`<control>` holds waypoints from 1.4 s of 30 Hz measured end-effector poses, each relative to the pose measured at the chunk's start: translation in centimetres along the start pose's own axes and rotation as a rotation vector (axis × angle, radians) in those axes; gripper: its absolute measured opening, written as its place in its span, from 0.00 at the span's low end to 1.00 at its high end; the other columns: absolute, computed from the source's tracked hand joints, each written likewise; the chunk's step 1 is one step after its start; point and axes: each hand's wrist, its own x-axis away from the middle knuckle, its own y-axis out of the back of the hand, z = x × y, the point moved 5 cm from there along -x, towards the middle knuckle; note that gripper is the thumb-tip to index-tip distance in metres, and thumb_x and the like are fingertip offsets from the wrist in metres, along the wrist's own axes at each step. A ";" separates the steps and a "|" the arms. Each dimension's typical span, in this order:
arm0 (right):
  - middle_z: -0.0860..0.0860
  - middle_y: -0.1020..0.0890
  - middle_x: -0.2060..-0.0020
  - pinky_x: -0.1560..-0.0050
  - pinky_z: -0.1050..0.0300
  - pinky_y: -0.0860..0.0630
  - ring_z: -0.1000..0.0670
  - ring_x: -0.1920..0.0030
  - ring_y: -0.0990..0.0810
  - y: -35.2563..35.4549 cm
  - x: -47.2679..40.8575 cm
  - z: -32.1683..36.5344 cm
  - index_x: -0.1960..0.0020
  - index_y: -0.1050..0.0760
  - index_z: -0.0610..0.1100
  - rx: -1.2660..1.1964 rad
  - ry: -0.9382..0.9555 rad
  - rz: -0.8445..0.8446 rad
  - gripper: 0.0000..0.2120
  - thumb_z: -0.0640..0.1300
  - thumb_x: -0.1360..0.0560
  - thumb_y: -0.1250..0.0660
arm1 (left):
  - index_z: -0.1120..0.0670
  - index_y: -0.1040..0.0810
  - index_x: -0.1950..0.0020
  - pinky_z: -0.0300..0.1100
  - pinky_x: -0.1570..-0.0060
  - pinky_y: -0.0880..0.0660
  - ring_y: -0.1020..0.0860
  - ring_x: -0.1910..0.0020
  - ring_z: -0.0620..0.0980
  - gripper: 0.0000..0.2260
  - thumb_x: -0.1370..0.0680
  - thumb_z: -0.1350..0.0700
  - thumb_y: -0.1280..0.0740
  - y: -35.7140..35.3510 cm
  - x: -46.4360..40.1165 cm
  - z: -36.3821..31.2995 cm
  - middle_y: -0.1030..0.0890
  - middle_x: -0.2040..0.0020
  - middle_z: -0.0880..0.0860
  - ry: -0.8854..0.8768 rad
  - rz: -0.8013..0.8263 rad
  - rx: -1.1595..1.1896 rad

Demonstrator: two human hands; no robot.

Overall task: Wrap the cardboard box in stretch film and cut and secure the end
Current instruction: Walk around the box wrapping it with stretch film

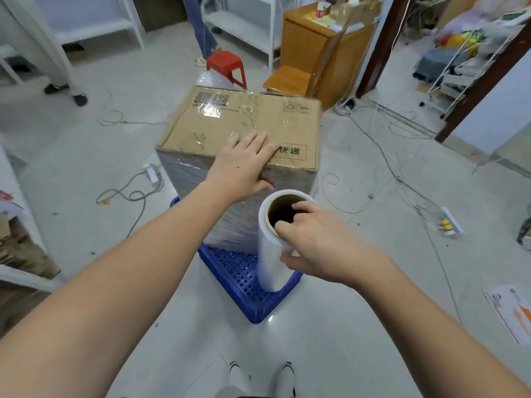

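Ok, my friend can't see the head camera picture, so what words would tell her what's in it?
A person's left hand rests flat on a cardboard box with film-wrapped sides, while the right hand grips an upright roll of stretch film. The box stands on a blue crate.

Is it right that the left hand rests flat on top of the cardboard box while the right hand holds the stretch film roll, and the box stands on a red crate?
Not quite. In the head view the crate under the cardboard box is blue, not red. The left hand does rest on the box top and the right hand does hold the stretch film roll.
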 end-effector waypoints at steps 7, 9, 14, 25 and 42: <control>0.52 0.25 0.76 0.50 0.52 0.28 0.47 0.73 0.25 -0.6 -1.6 2.1 0.66 0.31 0.47 0.042 -0.308 -0.169 0.24 0.67 0.31 0.30 | 0.47 0.41 0.21 0.57 0.22 0.43 0.41 0.20 0.57 0.42 0.28 0.34 0.26 0.8 0.2 -0.1 0.39 0.19 0.55 0.021 0.000 0.054; 0.51 0.26 0.78 0.56 0.53 0.28 0.47 0.75 0.27 -0.5 -2.0 2.2 0.69 0.34 0.47 0.032 -0.312 -0.255 0.24 0.62 0.34 0.25 | 0.46 0.42 0.19 0.56 0.21 0.45 0.42 0.20 0.57 0.43 0.28 0.36 0.25 1.1 0.1 0.2 0.41 0.18 0.55 0.010 0.046 0.099; 0.52 0.37 0.79 0.56 0.53 0.28 0.47 0.74 0.38 -0.4 -3.2 2.1 0.68 0.40 0.46 -0.016 -0.245 -0.239 0.25 0.57 0.33 0.25 | 0.43 0.47 0.17 0.56 0.20 0.52 0.51 0.18 0.55 0.48 0.29 0.33 0.26 1.7 1.2 3.0 0.49 0.16 0.52 0.022 0.174 0.155; 0.52 0.26 0.71 0.55 0.53 0.33 0.48 0.67 0.27 0.3 -6.8 4.5 0.61 0.35 0.46 0.014 -0.501 -0.016 0.21 0.63 0.24 0.40 | 0.37 0.56 0.17 0.59 0.21 0.58 0.51 0.17 0.53 0.49 0.33 0.19 0.45 0.4 2.8 14.4 0.51 0.15 0.50 -0.173 0.208 0.064; 0.55 0.31 0.74 0.55 0.54 0.30 0.48 0.57 0.32 0.1 -8.8 7.7 0.68 0.33 0.47 -0.073 -0.423 0.051 0.23 0.65 0.27 0.39 | 0.34 0.55 0.19 0.74 0.28 0.45 0.52 0.17 0.54 0.42 0.27 0.23 0.41 -1.2 2.8 14.4 0.51 0.16 0.49 -0.159 0.111 0.145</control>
